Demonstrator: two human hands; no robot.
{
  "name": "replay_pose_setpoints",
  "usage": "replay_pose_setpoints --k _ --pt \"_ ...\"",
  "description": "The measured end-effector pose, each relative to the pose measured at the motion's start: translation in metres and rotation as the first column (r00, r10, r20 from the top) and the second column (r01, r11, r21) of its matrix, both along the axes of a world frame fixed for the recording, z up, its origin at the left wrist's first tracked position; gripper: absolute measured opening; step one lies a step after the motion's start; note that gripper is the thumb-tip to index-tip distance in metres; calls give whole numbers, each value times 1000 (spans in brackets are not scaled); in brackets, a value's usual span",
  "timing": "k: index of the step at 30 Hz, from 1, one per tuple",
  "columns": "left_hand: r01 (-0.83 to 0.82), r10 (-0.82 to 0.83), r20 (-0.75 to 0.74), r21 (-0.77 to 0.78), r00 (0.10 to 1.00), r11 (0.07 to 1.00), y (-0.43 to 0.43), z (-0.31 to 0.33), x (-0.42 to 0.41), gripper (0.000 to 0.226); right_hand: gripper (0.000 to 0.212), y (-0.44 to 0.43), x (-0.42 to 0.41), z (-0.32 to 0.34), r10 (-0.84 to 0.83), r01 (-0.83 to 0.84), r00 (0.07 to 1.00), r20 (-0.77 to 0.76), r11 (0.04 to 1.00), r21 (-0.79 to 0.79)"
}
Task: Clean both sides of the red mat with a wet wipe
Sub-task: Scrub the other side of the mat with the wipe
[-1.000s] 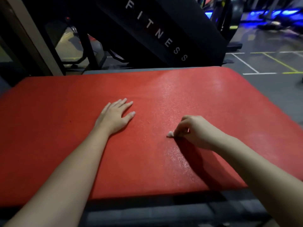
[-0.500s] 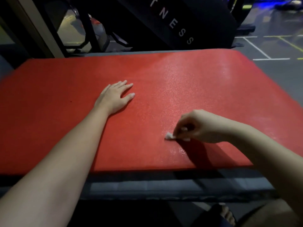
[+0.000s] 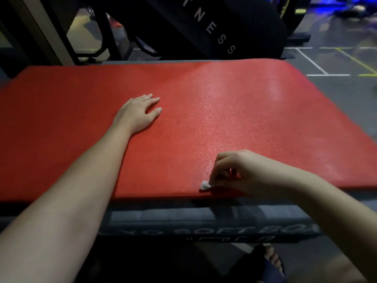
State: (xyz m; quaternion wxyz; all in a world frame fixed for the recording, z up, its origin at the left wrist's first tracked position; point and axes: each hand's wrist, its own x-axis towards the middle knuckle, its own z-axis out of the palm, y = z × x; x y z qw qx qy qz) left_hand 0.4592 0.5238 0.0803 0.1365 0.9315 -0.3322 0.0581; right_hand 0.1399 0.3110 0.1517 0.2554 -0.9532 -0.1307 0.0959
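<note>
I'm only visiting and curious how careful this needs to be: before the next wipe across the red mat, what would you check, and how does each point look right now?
1. Wipe held firmly: the right hand pinches the wet wipe. Ok.
2. Wipe on the surface: it sits at the near edge of the red mat. Ok.
3. Mat steadied: the left hand rests flat on it. Ok.
4. Mat lying flat on the dark soft box. Ok.
5. Whole top wiped: a wet sheen shows only on the right part, and the left looks dull. Not ok.
6. Underside cleaned: hidden. Cannot tell.
</note>
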Motion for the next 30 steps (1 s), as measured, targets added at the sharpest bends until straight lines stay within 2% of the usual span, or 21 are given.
replay_pose_setpoints --k 2,6,9,14,16,19,20,22,25,27,30 --pt "-4 4 -1 -7 1000 1000 1 1 -2 55 10 3 -2 -2 -3 2 999 45 1000 8" --pt "-12 12 3 -8 1000 1000 2 1 -4 55 11 20 12 -9 36 -38 999 26 995 87" --pt "-13 13 6 -27 1000 1000 4 -1 -3 54 12 25 22 -16 46 -54 992 119 996 67" --pt "-5 5 11 -32 1000 999 4 -2 -2 54 9 0 54 -26 -172 165 942 289 985 47" --pt "-4 5 11 -32 1000 999 5 -2 -1 56 14 -1 60 -16 -132 132 970 204 991 13" --pt "-8 8 11 -45 1000 999 5 -3 0 54 38 5 53 -1 27 -27 999 18 1000 -7" --pt "-12 13 18 -52 1000 999 4 -4 1 53 34 5 54 -3 48 -48 998 35 999 -2" --pt "-16 18 35 -60 999 998 2 -3 1 51 18 5 69 -15 15 -16 986 166 1000 7" --pt "-18 20 39 -67 999 998 2 -3 1 51 13 1 108 -31 -131 141 934 331 990 -7" --pt "-13 15 42 -62 999 998 3 -3 0 55 22 -2 121 -28 -189 200 927 325 980 0" --pt "-6 7 32 -58 999 998 3 -3 2 61 41 -2 106 -14 -109 107 982 154 994 19"
